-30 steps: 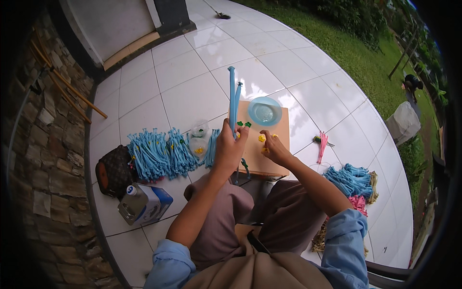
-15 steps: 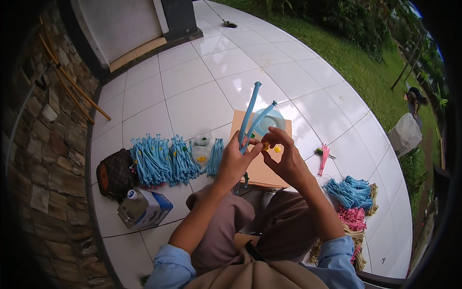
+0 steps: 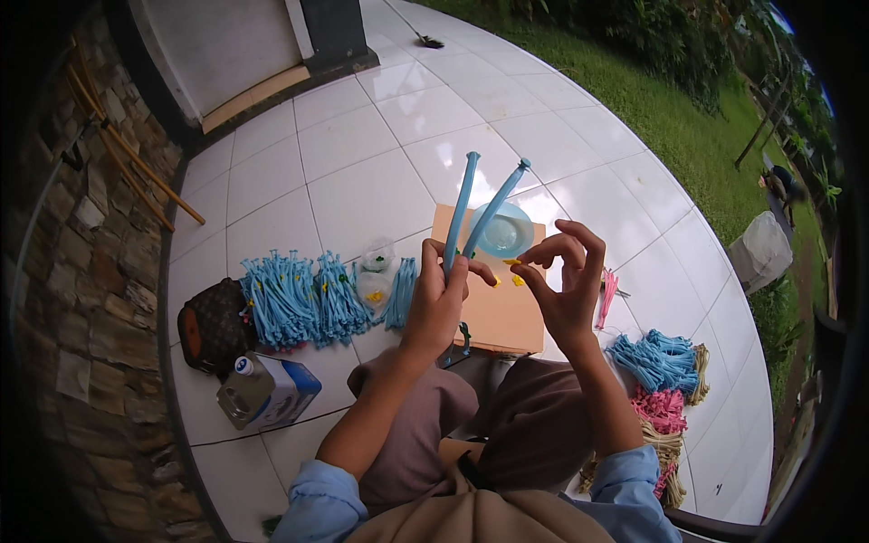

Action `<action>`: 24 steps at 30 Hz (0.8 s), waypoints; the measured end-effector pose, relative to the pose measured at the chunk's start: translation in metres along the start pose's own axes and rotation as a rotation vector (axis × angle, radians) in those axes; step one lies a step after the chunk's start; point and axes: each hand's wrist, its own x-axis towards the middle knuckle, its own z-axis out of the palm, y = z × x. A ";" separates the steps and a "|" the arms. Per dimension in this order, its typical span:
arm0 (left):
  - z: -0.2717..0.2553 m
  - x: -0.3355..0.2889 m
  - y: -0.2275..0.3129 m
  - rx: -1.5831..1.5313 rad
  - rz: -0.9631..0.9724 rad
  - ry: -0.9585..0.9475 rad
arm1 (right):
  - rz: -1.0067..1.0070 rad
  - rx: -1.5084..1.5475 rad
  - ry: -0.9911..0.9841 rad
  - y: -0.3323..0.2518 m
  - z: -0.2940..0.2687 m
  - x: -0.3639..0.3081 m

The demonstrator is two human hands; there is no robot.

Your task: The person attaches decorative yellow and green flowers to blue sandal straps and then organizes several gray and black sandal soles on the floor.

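The left hand [image 3: 439, 299] is clamped on 2 blue sticks [image 3: 471, 213] above the cardboard box [image 3: 498, 317]; the right hand [image 3: 566, 290], fingers spread, holds nothing, near a blue bowl [image 3: 502, 231].

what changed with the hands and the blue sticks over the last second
The left hand lifted the two blue sticks off the orange board and now holds them upright, their tops spread apart. The right hand rose beside it, fingers open and curled, close to the sticks. The blue bowl, the pile of blue sticks on the floor and the carton stayed put.
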 end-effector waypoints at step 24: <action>0.005 -0.009 0.006 0.527 0.202 -0.031 | 0.747 0.699 0.159 -0.017 0.023 0.008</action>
